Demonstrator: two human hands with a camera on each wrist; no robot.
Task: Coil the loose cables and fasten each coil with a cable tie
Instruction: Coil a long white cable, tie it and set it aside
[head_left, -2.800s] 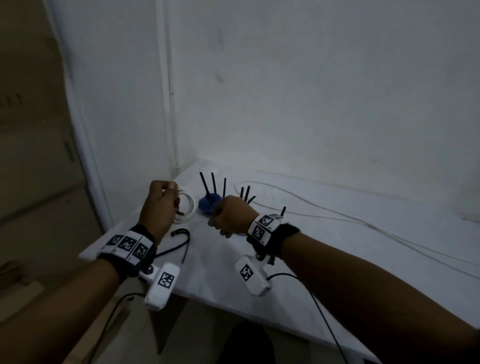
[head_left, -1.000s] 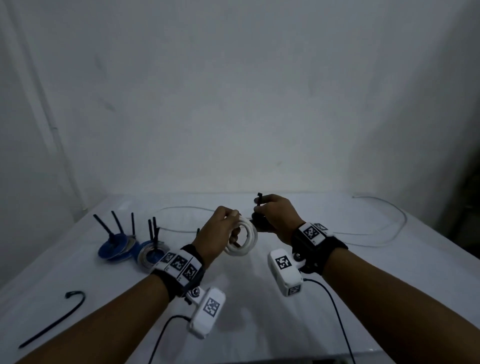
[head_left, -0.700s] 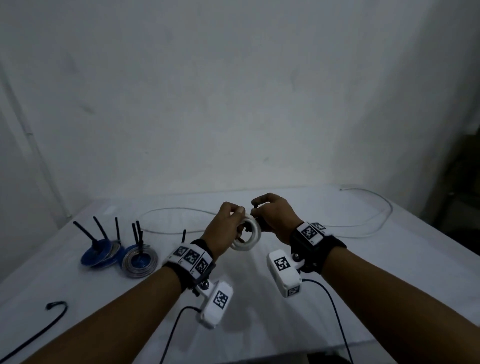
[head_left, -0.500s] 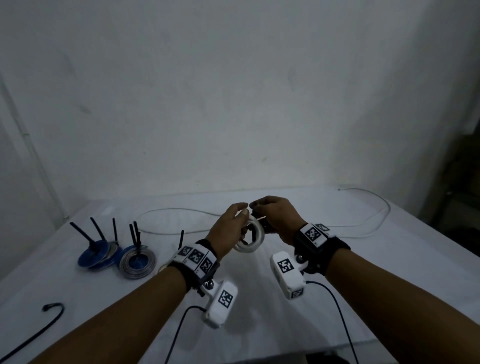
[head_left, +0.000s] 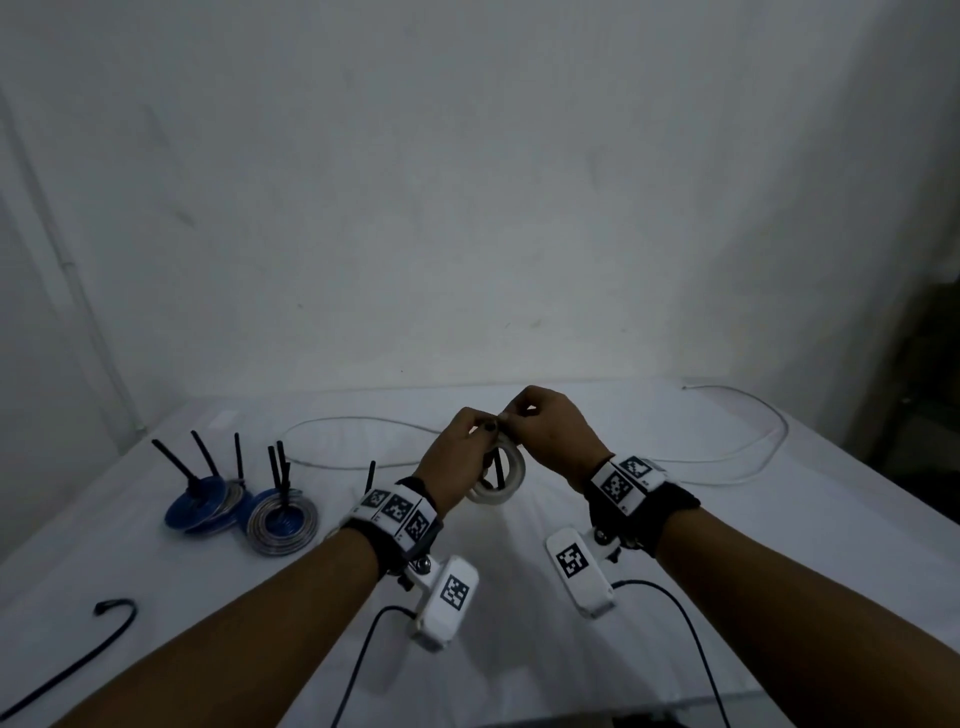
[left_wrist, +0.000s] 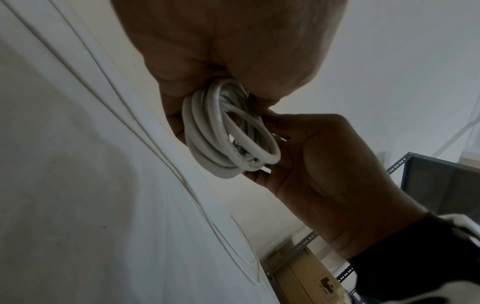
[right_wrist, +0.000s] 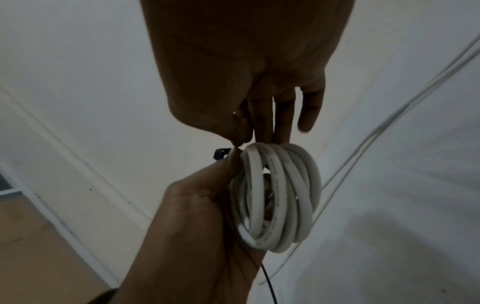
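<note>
A white cable coil (head_left: 501, 480) hangs above the white table (head_left: 779, 545), held between both hands. My left hand (head_left: 480, 431) grips the coil (right_wrist: 278, 195) at its top-left, fingers curled round the strands (left_wrist: 228, 139). A black cable tie (head_left: 498, 467) runs down through the coil's opening. My right hand (head_left: 511, 418) pinches the tie's end at the coil's top with thumb and forefinger; its other fingers (right_wrist: 283, 123) lie straight against the coil. The tie's head (right_wrist: 221, 154) shows behind my left thumb.
Two tied coils, one blue (head_left: 200, 512) and one grey (head_left: 283, 522), lie at the left with tie tails standing up. A loose white cable (head_left: 727, 460) loops along the back and right of the table. A spare black tie (head_left: 67, 670) lies front left.
The view swung from the table's left corner to its middle. Both hands carried the white coil there, and the black tie now passes through it with the hands meeting at the coil's top.
</note>
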